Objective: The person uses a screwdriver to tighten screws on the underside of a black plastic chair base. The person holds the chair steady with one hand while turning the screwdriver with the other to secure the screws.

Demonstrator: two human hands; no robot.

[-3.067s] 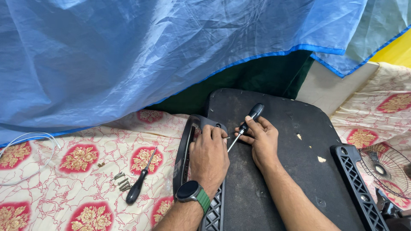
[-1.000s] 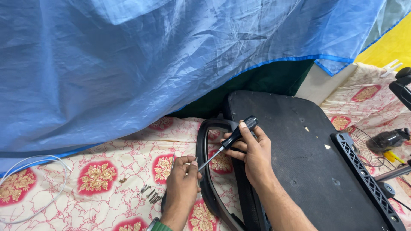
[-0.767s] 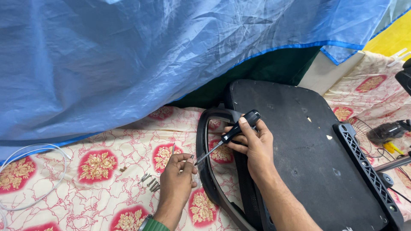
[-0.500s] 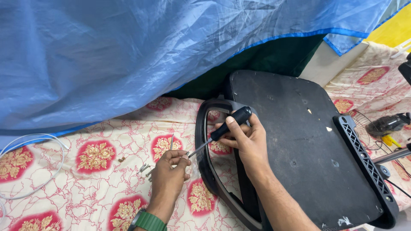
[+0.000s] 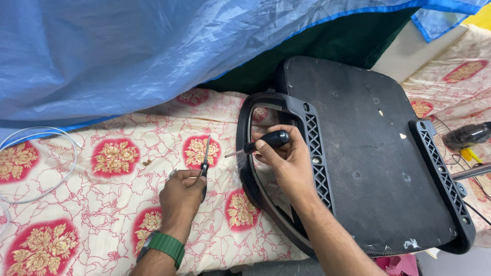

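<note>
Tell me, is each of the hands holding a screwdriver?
Yes: the right hand grips a black-handled screwdriver, and the left hand holds a second screwdriver over the floral cloth.

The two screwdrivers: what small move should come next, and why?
Probably lift the left hand with its screwdriver toward the armrest. That tool lies on the cloth, while the right hand already holds another there.

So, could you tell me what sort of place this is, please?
Probably a home turned makeshift repair spot: an upturned chair seat lies on a floral sheet, beneath a blue tarp, with screwdrivers in hand.
</note>
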